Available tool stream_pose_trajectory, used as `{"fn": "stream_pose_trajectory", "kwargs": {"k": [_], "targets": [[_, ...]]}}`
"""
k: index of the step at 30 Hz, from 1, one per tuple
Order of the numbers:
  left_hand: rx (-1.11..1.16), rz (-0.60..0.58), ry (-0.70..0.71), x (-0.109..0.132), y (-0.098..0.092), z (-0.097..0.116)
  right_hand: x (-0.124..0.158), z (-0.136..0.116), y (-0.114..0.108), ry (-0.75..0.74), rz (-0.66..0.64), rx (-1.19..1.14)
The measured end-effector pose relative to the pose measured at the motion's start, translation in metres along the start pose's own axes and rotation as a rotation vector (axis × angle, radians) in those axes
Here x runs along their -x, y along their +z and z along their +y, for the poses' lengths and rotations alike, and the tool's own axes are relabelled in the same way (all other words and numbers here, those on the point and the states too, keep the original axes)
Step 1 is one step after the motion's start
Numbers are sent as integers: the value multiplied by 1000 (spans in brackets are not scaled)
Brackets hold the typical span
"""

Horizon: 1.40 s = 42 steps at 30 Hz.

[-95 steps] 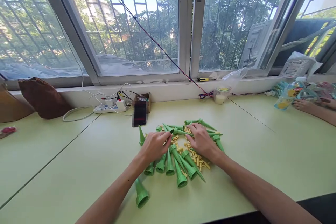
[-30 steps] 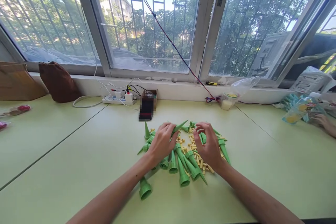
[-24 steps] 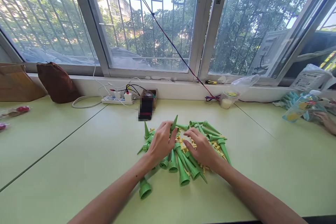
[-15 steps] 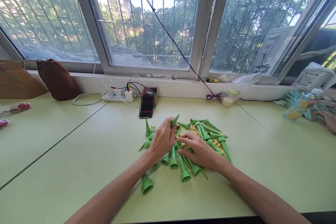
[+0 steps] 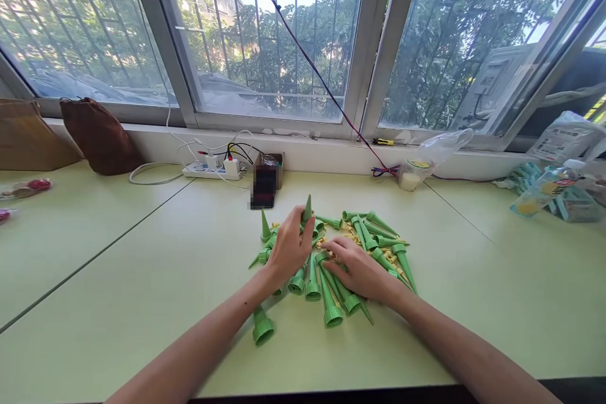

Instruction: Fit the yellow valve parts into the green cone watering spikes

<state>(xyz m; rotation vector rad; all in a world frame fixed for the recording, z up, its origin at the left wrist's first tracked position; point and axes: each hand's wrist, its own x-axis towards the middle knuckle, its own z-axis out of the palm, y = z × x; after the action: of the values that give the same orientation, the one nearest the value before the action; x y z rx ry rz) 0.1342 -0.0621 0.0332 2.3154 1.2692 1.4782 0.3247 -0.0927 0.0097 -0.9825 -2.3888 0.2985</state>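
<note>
My left hand (image 5: 290,245) is closed around a green plastic cone-shaped spike (image 5: 307,207), its tip pointing up above my fingers. My right hand (image 5: 357,268) rests low over the pile, fingers bent among small yellow plastic pieces (image 5: 349,231) and the thumb apart from them. Whether its fingertips touch a piece is hard to see. Around both hands lie several more green spikes (image 5: 331,306), with wide hollow collars at one end. One spike (image 5: 263,328) lies nearer to me by my left forearm, and another (image 5: 265,227) stands upright beyond my left wrist.
Along the window wall are a power strip (image 5: 208,169) with cables, a dark phone (image 5: 264,188) against a small box, and a cup in a plastic bag (image 5: 411,175). A bottle (image 5: 546,189) lies at right; a brown bag (image 5: 97,139) and cardboard box (image 5: 33,139) sit left.
My left hand has shifted slightly left and turned the green spike more upright. My right hand stays almost in place. Another person's hand at the far right has left the view.
</note>
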Motion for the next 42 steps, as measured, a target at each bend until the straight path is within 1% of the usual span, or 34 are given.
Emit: {"fn": "stream_pose_trajectory", "kwargs": {"k": [4, 8, 15, 25, 35, 38, 42], "targets": [[97, 27, -88, -1, 2, -4, -1, 0, -1, 57, 56, -10], [147, 26, -129, -2, 3, -6, -2, 3, -2, 116, 111, -14], [140, 15, -116, -1, 2, -4, -4, 6, 0, 43, 56, 9], [136, 5, -107, -1, 4, -2, -2, 11, 3, 72, 30, -29], [113, 0, -103, -1, 3, -2, -2, 11, 3, 125, 72, -35], [109, 1, -93, -1, 3, -2, -3, 8, 0, 115, 80, -44], [88, 13, -72, -1, 3, -1, -3, 7, -2, 74, 50, -32]]}}
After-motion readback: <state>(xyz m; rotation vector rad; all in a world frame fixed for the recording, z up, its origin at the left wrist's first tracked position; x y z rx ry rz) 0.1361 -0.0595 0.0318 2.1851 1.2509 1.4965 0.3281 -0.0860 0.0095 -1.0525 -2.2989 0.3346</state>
